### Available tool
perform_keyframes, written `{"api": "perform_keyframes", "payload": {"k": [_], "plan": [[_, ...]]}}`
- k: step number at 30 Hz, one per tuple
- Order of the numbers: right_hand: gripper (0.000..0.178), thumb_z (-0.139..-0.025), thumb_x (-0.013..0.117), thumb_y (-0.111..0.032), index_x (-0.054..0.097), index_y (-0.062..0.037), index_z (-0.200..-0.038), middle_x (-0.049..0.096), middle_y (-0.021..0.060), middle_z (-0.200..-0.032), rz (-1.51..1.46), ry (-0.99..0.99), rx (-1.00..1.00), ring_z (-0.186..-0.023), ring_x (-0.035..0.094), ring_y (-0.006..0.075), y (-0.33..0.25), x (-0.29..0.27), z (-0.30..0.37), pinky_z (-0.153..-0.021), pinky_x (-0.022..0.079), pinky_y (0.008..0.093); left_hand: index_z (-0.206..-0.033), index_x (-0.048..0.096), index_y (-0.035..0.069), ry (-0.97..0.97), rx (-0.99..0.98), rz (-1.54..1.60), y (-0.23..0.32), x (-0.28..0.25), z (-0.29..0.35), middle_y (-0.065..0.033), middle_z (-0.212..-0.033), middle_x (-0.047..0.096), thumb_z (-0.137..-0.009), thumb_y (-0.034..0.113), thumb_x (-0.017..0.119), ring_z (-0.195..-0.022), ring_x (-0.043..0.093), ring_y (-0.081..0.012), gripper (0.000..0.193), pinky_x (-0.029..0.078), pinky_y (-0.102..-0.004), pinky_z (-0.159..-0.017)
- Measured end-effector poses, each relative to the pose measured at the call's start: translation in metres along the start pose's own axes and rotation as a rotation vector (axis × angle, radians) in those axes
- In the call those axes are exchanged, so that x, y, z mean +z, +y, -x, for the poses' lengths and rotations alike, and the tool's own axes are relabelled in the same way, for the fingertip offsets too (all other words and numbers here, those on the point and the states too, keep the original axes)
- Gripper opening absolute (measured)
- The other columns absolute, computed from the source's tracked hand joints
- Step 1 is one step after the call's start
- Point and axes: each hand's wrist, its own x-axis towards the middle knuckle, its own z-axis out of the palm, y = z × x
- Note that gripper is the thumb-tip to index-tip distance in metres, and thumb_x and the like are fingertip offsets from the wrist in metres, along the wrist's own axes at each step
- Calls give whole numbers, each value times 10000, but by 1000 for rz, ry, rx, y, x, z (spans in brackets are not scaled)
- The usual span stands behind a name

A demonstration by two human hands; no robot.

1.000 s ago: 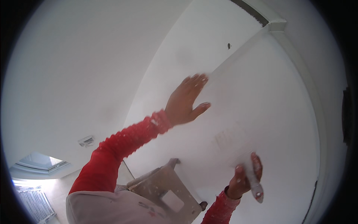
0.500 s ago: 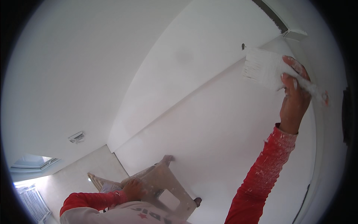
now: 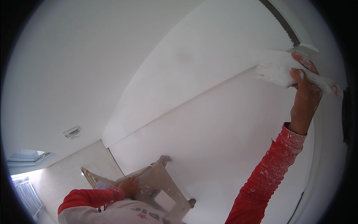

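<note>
My right hand (image 3: 304,84), flecked with white, is closed round the handle of a wide paintbrush (image 3: 278,69) thickly coated in white. Its bristles press on the white wall (image 3: 209,123), right where a long straight ridge (image 3: 201,96) meets them. At the lower left my left hand (image 3: 130,186) lies with its fingers spread on a tan, paint-spotted board-like stand (image 3: 160,183). That stand has a rectangular opening, and its full shape is partly hidden by my shirt. Both my sleeves are red, the right one crusted with white specks.
A dark rough strip (image 3: 279,20) runs along the upper right, ending at a small white ledge (image 3: 307,48). At the left are a fixture (image 3: 71,132) in the white surface, a recessed window-like panel (image 3: 28,156) and a bright barred window (image 3: 28,198). A wooden frame (image 3: 88,177) stands beyond my left hand.
My right hand and the brush have shifted a little to the right in view. The small dark spot beside the bristles no longer shows. My left hand stays on the stand.
</note>
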Motion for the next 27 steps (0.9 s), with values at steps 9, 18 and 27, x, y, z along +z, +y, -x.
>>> {"api": "perform_keyframes", "payload": {"k": [9,18,27], "plan": [[259,-834,603,-96,694,48,-1029,720,72,-1039,160,-62,24,-751,643,119,-4,0,11,-639,527,252,-1303,503,36,1,-34,11,7,-7,1,-240,-1206,589,-925,457,589,-1087,617,-411,572,518,-492,-919],[218,-855,615,-77,685,32,-1031,716,53,-1040,-69,-89,-57,-730,636,115,-3,25,12,-647,515,235,-1312,506,45,8,-7,13,2,-5,1,-233,-1179,606,-922,449,593,-1086,620,-405,568,516,-487,-921],[277,-830,594,-91,699,7,-1067,694,122,-1116,183,110,-60,-981,657,240,-5,-22,27,-846,551,360,-1303,513,50,30,-15,28,1,0,0,-231,-1167,611,-915,437,603,-1073,621,-407,556,514,-490,-917]]}}
